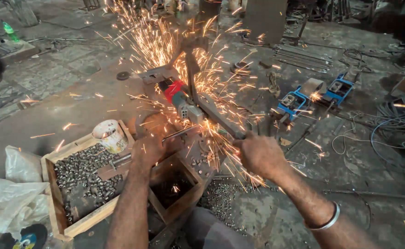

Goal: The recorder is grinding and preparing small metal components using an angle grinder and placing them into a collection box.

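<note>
Right hand (260, 154) grip closed on saw lever (221, 120); left hand (149, 150) grip pinched rod (177, 133); sparks (165, 46) flew 12 o'clock; slug tray (54, 184) at 8 o'clock.

Rough wooden tray (54, 203) of dull metal pieces (80, 173); dark matt steel lever (216, 115); crumpled white plastic bag (8, 198).

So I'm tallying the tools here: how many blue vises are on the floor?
2. One vise sits right of the sparks; the other vise lies just beyond it, further right. More may be hidden in the clutter behind.
</note>
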